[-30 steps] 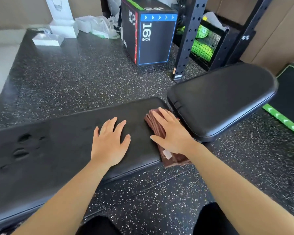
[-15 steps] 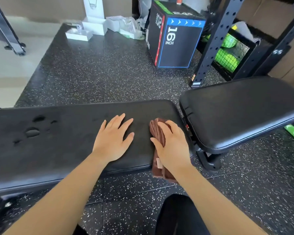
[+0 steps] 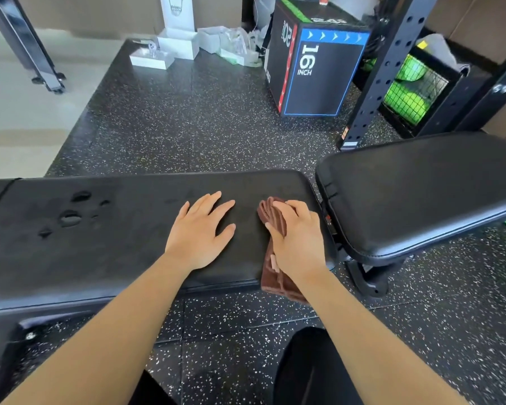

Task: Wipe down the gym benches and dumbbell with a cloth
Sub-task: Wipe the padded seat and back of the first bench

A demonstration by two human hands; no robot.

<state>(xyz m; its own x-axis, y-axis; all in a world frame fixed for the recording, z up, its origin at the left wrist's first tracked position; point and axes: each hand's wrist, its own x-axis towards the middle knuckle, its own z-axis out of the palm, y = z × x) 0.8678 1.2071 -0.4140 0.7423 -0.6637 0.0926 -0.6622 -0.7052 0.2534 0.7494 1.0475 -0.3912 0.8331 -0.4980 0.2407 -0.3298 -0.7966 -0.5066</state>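
Note:
A long black padded bench (image 3: pixel 123 229) runs across the view, with a few dents in its left part. My left hand (image 3: pixel 200 232) lies flat on it, fingers spread, holding nothing. My right hand (image 3: pixel 297 241) presses a folded brown cloth (image 3: pixel 275 276) onto the bench's right end; the cloth hangs over the near edge. A second black bench pad (image 3: pixel 415 194) sits just to the right, tilted up. No dumbbell is in view.
A black plyo box (image 3: pixel 319 71) marked 16 inch stands behind on the speckled rubber floor (image 3: pixel 187 127). A black rack upright (image 3: pixel 374 77) and a wire crate with green items (image 3: pixel 412 89) are at the right. White boxes (image 3: pixel 176 45) lie at the back.
My right hand and the cloth have slid a little toward the near edge of the bench end. The camera has swung left and back. My left hand stays flat.

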